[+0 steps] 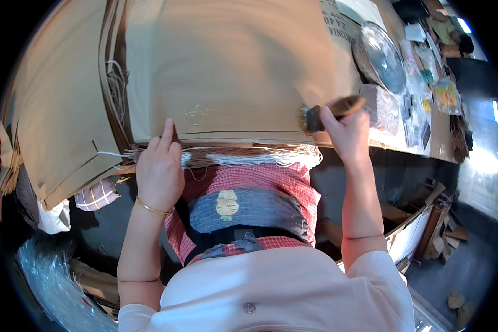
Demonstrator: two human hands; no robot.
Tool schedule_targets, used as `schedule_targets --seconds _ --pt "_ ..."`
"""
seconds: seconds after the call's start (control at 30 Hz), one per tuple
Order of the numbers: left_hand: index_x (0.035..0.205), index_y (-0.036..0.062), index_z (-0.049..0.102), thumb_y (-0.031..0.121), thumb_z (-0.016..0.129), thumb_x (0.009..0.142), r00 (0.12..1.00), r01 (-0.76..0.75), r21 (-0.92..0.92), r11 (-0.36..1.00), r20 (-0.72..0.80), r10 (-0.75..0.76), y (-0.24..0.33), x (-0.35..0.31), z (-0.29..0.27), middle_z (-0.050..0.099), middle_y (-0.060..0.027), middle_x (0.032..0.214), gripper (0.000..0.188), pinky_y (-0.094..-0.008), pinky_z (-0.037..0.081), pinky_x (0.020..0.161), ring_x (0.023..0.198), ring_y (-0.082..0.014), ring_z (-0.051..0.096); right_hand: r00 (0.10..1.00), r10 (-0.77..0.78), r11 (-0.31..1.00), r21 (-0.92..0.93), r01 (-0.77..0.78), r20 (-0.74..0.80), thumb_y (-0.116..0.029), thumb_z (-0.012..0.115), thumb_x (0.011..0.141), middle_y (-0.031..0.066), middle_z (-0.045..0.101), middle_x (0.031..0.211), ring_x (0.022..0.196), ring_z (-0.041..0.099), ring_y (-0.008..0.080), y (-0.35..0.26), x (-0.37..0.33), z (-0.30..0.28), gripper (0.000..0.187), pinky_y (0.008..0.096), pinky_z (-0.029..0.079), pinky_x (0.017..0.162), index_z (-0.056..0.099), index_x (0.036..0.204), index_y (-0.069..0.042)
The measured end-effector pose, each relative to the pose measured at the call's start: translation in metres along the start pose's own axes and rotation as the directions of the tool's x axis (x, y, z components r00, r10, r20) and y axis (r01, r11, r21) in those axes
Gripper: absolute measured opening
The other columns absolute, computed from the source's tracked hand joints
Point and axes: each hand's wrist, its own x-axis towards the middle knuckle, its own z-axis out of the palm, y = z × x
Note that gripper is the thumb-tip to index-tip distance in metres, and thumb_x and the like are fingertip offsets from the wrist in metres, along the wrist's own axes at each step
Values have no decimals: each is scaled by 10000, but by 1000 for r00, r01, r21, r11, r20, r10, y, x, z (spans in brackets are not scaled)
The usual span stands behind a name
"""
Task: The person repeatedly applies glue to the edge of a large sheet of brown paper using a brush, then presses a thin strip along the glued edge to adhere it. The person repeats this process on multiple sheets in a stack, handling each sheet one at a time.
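A stack of large brown kraft paper sheets lies in front of me, with wet, shiny spots near its front edge. My left hand rests at the stack's near left corner, index finger stretched out on the top sheet, other fingers partly bent. At the front right, my right hand is closed around the wooden handle of a brush. Its dark bristles are at the top sheet's right edge; motion blurs them slightly. White cords hang in a bundle along the stack's near edge.
Another brown paper stack lies at the left, with cords in the gap between. To the right stand a round metal basin, a wrapped block and plastic bags. Cardboard pieces lie low at the right.
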Motion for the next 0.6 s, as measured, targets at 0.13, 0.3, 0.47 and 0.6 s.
schedule_targets --seconds 0.13,0.3,0.47,0.6 --pt "718 -7 527 7 586 727 996 55 -2 999 71 -54 6 3 -5 495 -221 1313 61 -380 493 741 858 -307 570 980 -184 907 -373 197 70 -193 666 759 141 632 623 526 616 252 -25 11 1 211 344 485 526 627 675 -3" --pt "740 -8 533 37 595 783 986 93 25 995 136 -96 10 4 -9 470 -204 1345 87 -387 484 765 872 -321 568 997 59 469 881 -65 43 -82 611 868 47 649 852 687 573 128 59 18 -83 124 257 480 655 663 971 -37" --pt "751 -28 548 17 580 798 999 18 -81 997 29 -16 6 0 -16 540 -187 1269 73 -356 489 738 834 -291 568 877 -387 902 -317 294 -286 46 625 815 101 627 828 698 597 237 137 17 -107 251 311 493 670 659 1054 -22" --pt "806 -17 563 55 551 863 993 108 -684 722 106 -48 16 -14 -62 619 -145 981 93 -291 432 642 742 -189 551 921 -369 831 -489 266 -127 99 560 745 115 628 955 867 619 280 135 -17 -99 351 339 513 744 661 1045 -50"
